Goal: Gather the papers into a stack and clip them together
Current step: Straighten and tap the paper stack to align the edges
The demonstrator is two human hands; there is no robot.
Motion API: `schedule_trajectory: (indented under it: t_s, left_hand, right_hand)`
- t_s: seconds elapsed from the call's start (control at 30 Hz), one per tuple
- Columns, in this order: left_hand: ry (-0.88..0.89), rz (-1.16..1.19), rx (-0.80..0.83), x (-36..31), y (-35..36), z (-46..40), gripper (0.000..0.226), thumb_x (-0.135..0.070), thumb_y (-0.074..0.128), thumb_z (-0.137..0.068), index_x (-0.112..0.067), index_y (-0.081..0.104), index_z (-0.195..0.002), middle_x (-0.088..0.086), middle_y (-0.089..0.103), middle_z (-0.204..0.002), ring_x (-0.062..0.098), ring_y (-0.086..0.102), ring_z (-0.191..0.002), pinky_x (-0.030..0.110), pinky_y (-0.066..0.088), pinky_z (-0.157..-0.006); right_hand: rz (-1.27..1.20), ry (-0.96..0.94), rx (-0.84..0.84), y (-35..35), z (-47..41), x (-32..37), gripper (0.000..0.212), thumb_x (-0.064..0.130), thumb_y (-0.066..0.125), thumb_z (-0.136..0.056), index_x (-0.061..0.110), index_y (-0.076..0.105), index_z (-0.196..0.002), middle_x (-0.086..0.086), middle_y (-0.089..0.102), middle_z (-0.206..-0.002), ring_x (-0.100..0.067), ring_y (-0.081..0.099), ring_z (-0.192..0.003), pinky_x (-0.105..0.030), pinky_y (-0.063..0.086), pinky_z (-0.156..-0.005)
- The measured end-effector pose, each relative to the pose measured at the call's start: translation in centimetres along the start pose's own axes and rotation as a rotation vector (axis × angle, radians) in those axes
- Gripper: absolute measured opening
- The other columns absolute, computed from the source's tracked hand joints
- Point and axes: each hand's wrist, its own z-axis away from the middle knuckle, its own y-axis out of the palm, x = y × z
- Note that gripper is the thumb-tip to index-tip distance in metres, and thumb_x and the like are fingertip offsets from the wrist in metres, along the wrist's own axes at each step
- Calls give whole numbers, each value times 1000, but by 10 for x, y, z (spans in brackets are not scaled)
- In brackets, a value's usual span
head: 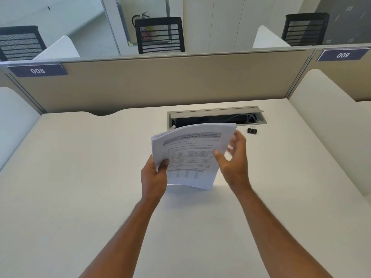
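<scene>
A stack of printed white papers is held up above the middle of the desk, its top edge curling away from me. My left hand grips the stack's lower left edge, thumb on the front sheet. My right hand is at the stack's right edge, thumb on the front page and fingers spread behind it. A black binder clip lies on the desk beyond my right hand, just in front of the cable tray, untouched.
The white desk stretches all around the hands. An open cable tray with wires is set into it at the back. A beige partition closes the far side, white side dividers flank it, and office chairs stand behind.
</scene>
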Motion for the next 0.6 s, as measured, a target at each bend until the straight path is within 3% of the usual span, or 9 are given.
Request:
schedule_trajectory:
  t_s: [0.07,0.1,0.2,0.3,0.4,0.5,0.6]
  left_hand:
    - [48,-62,-8,-7,-5,-4,17,-7,58,-99,-17,66,-110,-8,69,-94,10,61,-84,7,44,-64]
    - [79,-100,0,-11,-8,-6,15,-7,58,-99,-18,65,-106,-8,67,-90,10,59,-80,9,43,-62]
    - [208,-261,30,-22,-15,-13,9,-6,56,-98,-12,62,-101,-2,64,-81,23,55,-72,26,43,-60]
    - [349,-435,45,-35,-19,-16,9,-5,55,-98,-10,63,-100,0,62,-78,27,53,-68,28,39,-56]
    - [430,-497,72,-47,-28,-16,8,-8,57,-98,-12,65,-96,-4,61,-76,24,52,-66,25,37,-54]
    - [396,-525,66,-43,-53,-26,4,-16,64,-93,-17,66,-91,-5,65,-76,25,57,-68,32,43,-61]
    - [238,-422,33,-24,-87,-36,3,-17,71,-89,-19,68,-88,-5,70,-79,17,62,-73,32,47,-69]
  right_hand:
    - [171,-264,1,-8,-13,22,73,3,71,-80,13,39,-145,-4,46,-147,-21,42,-139,-35,34,-117]
    - [291,-393,20,-13,-19,35,74,6,71,-78,11,40,-145,-7,43,-150,-24,37,-143,-43,29,-120]
    - [581,-568,181,-18,-31,70,66,18,72,-78,16,50,-140,-1,50,-145,-25,36,-142,-46,25,-119]
    - [569,-473,407,-13,-34,78,34,12,65,-88,23,65,-120,9,67,-114,-13,58,-109,-34,47,-97]
    - [455,-326,307,-13,-33,63,24,7,58,-93,23,73,-101,10,71,-87,-10,61,-79,-28,50,-69]
    - [262,-108,166,-19,-28,43,16,14,60,-96,22,75,-98,2,73,-85,-17,62,-77,-27,46,-65]
    - [175,34,80,-25,-19,27,17,20,59,-100,24,74,-94,3,73,-86,-17,62,-77,-28,45,-63]
